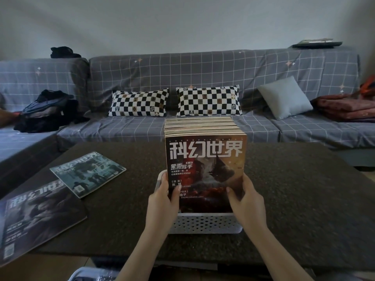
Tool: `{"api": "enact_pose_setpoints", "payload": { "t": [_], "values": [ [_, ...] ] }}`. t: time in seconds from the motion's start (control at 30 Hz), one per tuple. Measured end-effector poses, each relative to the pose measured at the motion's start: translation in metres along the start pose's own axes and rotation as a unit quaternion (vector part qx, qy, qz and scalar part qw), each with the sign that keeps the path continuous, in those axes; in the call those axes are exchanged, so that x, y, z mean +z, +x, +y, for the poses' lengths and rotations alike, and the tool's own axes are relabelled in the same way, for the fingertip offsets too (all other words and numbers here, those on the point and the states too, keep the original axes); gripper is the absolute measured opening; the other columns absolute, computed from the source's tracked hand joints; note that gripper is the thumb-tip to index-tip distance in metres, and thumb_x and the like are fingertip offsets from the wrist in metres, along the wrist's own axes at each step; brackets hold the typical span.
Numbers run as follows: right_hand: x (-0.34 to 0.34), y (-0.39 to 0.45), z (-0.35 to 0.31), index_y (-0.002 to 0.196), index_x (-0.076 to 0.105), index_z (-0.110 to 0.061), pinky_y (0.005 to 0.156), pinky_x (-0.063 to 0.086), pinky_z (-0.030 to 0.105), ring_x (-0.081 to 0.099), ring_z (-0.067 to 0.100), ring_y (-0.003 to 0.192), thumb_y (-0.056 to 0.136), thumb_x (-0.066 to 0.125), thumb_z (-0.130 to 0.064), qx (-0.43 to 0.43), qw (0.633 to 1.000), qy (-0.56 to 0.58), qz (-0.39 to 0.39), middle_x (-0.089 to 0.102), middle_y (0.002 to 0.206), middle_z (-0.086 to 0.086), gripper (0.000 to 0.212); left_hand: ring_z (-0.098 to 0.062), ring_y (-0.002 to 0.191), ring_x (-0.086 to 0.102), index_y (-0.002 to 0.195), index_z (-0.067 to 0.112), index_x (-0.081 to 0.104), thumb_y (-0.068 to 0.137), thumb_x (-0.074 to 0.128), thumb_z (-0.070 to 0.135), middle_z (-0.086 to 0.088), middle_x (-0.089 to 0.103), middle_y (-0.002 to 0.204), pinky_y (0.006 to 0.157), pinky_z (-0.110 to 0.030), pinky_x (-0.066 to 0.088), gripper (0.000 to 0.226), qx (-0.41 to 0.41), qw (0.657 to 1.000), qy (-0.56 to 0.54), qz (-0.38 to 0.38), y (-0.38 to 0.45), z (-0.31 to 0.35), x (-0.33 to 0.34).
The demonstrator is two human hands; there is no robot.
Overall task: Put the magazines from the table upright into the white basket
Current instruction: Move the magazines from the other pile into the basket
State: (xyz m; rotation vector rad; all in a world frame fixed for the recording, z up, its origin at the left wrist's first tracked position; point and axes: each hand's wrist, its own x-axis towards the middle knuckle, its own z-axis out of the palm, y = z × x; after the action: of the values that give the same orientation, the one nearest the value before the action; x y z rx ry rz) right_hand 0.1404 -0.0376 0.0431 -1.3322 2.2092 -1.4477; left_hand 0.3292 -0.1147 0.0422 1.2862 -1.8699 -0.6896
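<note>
A white perforated basket (205, 223) stands on the dark table (304, 189), packed with several upright magazines (200, 124). The front magazine (206, 159) has a red-orange cover with large white characters and stands upright in the basket's near end. My left hand (165, 196) grips its lower left edge and my right hand (246, 199) grips its lower right edge. Two more magazines lie flat on the table's left: a teal-covered one (88, 173) and a dark grey one (38, 218) nearer to me.
A grey checked sofa (182, 78) runs behind the table with two checkerboard cushions (140, 103), a grey cushion (285, 97), dark clothes (46, 110) at left and a red blanket (345, 107) at right. Something plastic-wrapped (91, 275) sits below the table's near edge.
</note>
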Motion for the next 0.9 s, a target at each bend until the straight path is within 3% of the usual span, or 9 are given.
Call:
{"api": "enact_pose_setpoints", "payload": {
  "t": [0.1,0.23,0.37,0.43,0.5,0.6,0.7,0.77,0.9],
  "values": [
    [-0.002,0.002,0.001,0.140,0.041,-0.017,0.079,0.046,0.020,0.062,0.013,0.101,0.089,0.061,-0.025,0.003,1.000,0.000,-0.007,0.066,0.116,-0.002,0.056,0.008,0.090,0.052,0.149,0.029,0.024,0.096,0.050,0.036,0.010,0.060,0.122,0.064,-0.005,0.039,0.059,-0.015,1.000,-0.019,-0.009,0.000,0.001,0.000],
    [-0.003,0.002,0.002,0.142,0.037,-0.018,0.080,0.044,0.018,0.059,0.010,0.101,0.089,0.062,-0.025,0.003,1.000,0.009,-0.015,0.064,0.120,-0.003,0.059,0.013,0.079,0.049,0.147,0.033,0.025,0.096,0.048,0.039,0.013,0.061,0.117,0.060,-0.005,0.038,0.057,-0.022,0.999,-0.023,-0.009,0.000,0.001,0.001],
    [-0.005,0.001,0.001,0.148,0.024,-0.019,0.075,0.040,0.011,0.056,0.009,0.107,0.090,0.060,-0.028,0.019,0.999,0.020,-0.041,0.059,0.127,-0.003,0.069,0.018,0.078,0.057,0.147,0.028,0.026,0.096,0.049,0.037,0.028,0.053,0.094,0.050,-0.002,0.041,0.056,-0.031,0.998,-0.047,0.003,-0.003,0.004,0.001],
    [-0.007,-0.004,-0.003,0.147,0.026,-0.018,0.078,0.040,0.011,0.052,0.004,0.108,0.089,0.061,-0.027,0.019,0.999,0.049,-0.011,0.057,0.130,-0.003,0.069,0.007,0.090,0.061,0.147,0.027,0.027,0.097,0.048,0.035,0.030,0.050,0.093,0.052,-0.001,0.041,0.055,-0.038,0.998,-0.057,0.014,-0.006,0.006,-0.001],
    [-0.007,-0.011,-0.006,0.140,0.038,-0.016,0.088,0.045,0.021,0.049,0.005,0.112,0.086,0.065,-0.023,-0.001,0.995,0.077,0.069,0.057,0.128,-0.002,0.061,-0.006,0.106,0.061,0.146,0.027,0.030,0.097,0.048,0.035,0.025,0.056,0.109,0.067,-0.006,0.047,0.053,-0.047,0.996,-0.077,0.027,-0.009,0.007,-0.003],
    [-0.006,-0.025,-0.016,0.117,0.050,-0.013,0.087,0.049,0.033,0.053,0.017,0.107,0.081,0.069,-0.019,-0.035,0.983,0.104,0.148,0.052,0.112,-0.002,0.041,-0.014,0.124,0.052,0.146,0.025,0.032,0.096,0.048,0.037,0.004,0.052,0.139,0.097,-0.033,0.048,0.054,-0.043,0.995,-0.074,0.053,-0.017,0.010,-0.014],
    [0.004,-0.037,-0.034,0.104,0.052,-0.022,0.077,0.053,0.029,0.057,0.010,0.090,0.083,0.068,-0.021,-0.061,0.983,0.147,0.089,0.056,0.098,-0.004,0.026,-0.012,0.123,0.051,0.143,0.023,0.040,0.096,0.049,0.035,0.003,0.050,0.140,0.098,-0.030,0.045,0.049,-0.021,0.994,-0.075,0.080,-0.025,0.011,-0.029],
    [0.015,-0.043,-0.048,0.098,0.052,-0.030,0.071,0.051,0.017,0.059,0.004,0.082,0.084,0.066,-0.021,-0.083,0.982,0.165,0.040,0.060,0.091,-0.007,0.021,-0.008,0.118,0.053,0.139,0.023,0.044,0.096,0.050,0.030,0.003,0.053,0.136,0.094,-0.024,0.045,0.044,-0.018,0.992,-0.083,0.095,-0.029,0.007,-0.042],
    [0.048,-0.053,-0.073,0.091,0.050,-0.040,0.068,0.046,0.007,0.057,-0.006,0.085,0.086,0.064,-0.022,-0.108,0.976,0.183,-0.043,0.061,0.088,-0.012,0.023,0.006,0.096,0.057,0.127,0.024,0.055,0.096,0.052,0.024,0.005,0.059,0.122,0.072,-0.003,0.042,0.031,-0.014,0.990,-0.067,0.125,-0.035,-0.010,-0.072]
  ]
}}
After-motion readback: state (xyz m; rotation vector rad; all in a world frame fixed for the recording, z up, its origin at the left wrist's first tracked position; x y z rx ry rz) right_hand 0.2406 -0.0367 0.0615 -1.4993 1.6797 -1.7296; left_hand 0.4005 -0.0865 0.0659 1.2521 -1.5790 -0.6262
